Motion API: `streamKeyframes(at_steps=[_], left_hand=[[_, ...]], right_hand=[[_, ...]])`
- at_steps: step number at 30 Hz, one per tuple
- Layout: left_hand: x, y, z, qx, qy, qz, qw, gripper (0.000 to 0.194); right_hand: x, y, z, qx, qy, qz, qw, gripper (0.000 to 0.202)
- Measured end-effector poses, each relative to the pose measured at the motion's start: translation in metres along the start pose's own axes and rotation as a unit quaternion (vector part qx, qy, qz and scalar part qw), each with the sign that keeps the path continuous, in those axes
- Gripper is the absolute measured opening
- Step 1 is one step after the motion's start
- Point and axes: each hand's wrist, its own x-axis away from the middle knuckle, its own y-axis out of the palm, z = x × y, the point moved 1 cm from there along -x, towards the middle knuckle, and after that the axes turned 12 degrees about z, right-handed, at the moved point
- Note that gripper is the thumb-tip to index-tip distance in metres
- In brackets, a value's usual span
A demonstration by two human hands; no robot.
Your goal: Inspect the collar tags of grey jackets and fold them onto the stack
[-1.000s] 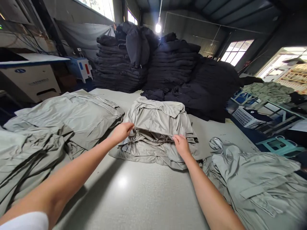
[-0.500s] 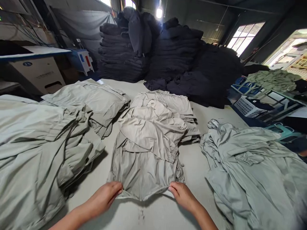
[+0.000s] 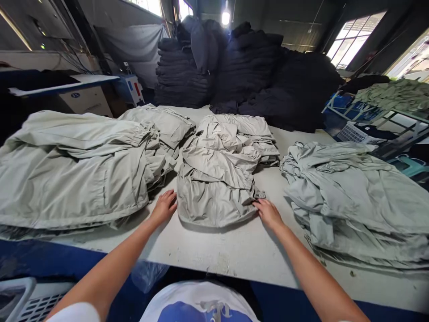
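Observation:
A light grey zip-front jacket (image 3: 214, 203) lies face up in front of me, its sleeves (image 3: 221, 167) folded across the upper part. Just off its left edge, my left hand (image 3: 163, 208) rests on the table with fingers extended and nothing held. On the opposite side my right hand (image 3: 269, 213) touches the jacket's edge near a bunched cuff, fingers stretched out rather than gripping. Behind the jacket, and partly covered by it, is a stack of folded grey garments (image 3: 246, 125).
Grey garments are heaped at left (image 3: 77, 170) and right (image 3: 355, 201) on the pale table (image 3: 201, 255). Dark folded clothes (image 3: 248, 76) tower at the back. A white plastic basket (image 3: 43, 302) stands below the front left edge; a teal stool (image 3: 407, 165) is far right.
Both hands have let go of the jacket's bottom hem, which now lies flat on the table. They have moved to its two sides. My view has tilted down, showing the table's front edge.

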Motion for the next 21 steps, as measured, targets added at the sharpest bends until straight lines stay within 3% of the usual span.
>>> streamKeyframes(at_steps=[3, 6, 8, 11, 15, 21], left_hand=[[-0.016, 0.021, 0.022, 0.041, -0.019, 0.017, 0.999, 0.038], [-0.02, 0.036, 0.04, 0.094, -0.022, 0.019, 0.995, 0.053], [-0.016, 0.043, 0.05, 0.134, -0.021, 0.013, 0.991, 0.064], [0.002, 0.048, 0.062, 0.179, -0.021, 0.0, 0.984, 0.057], [0.035, 0.05, 0.07, 0.219, -0.051, 0.009, 0.974, 0.045], [0.074, 0.05, 0.073, 0.263, -0.094, 0.028, 0.96, 0.044]], right_hand=[[-0.027, -0.028, -0.028, -0.012, 0.022, 0.007, 1.0, 0.043], [-0.037, -0.07, -0.062, -0.096, -0.011, 0.094, 0.991, 0.047], [-0.033, -0.096, -0.085, -0.198, -0.022, 0.168, 0.965, 0.047], [-0.015, -0.119, -0.113, -0.368, 0.033, 0.225, 0.902, 0.049], [0.015, -0.12, -0.129, -0.51, 0.134, 0.208, 0.824, 0.058], [0.041, -0.097, -0.122, -0.553, 0.206, 0.13, 0.797, 0.07]])
